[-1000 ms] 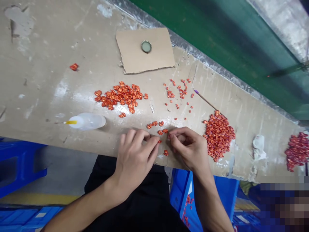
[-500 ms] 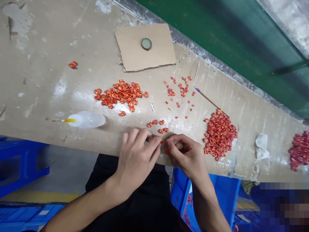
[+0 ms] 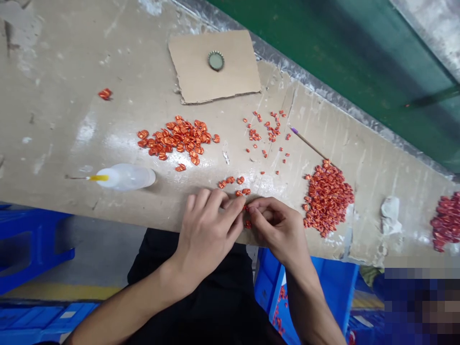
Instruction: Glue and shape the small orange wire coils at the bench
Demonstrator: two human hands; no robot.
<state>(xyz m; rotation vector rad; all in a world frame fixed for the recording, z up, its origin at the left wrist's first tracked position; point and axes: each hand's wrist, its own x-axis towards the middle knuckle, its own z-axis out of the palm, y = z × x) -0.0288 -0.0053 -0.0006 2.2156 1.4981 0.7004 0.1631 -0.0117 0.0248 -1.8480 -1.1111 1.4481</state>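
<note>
My left hand (image 3: 208, 230) and my right hand (image 3: 279, 225) meet at the table's near edge, fingertips pinched. Between them is a tiny orange-red part (image 3: 245, 208), mostly covered by the fingers. Each hand seems to grip a bit of it; whether it is one piece or two, I cannot tell. Just below the right fingertips lies another orange-red part (image 3: 247, 224). Several dark-striped orange parts (image 3: 230, 180) lie just beyond the hands. A larger pile of striped orange parts (image 3: 179, 136) spreads to the left, and a dense heap of small red parts (image 3: 327, 199) is at the right.
A white bottle (image 3: 125, 177) with a yellow-based needle tip lies on the left. Cardboard (image 3: 194, 72) at the back carries a bottle cap (image 3: 216, 61). A thin purple-tipped stick (image 3: 309, 143) touches the red heap. Scattered tiny pieces (image 3: 272, 132) lie mid-table. Blue bins (image 3: 334, 292) stand below.
My fingertips have come together, closing the small gap between the hands; the left hand moved slightly right. The piles and bottle lie as before, with a slight shift of view.
</note>
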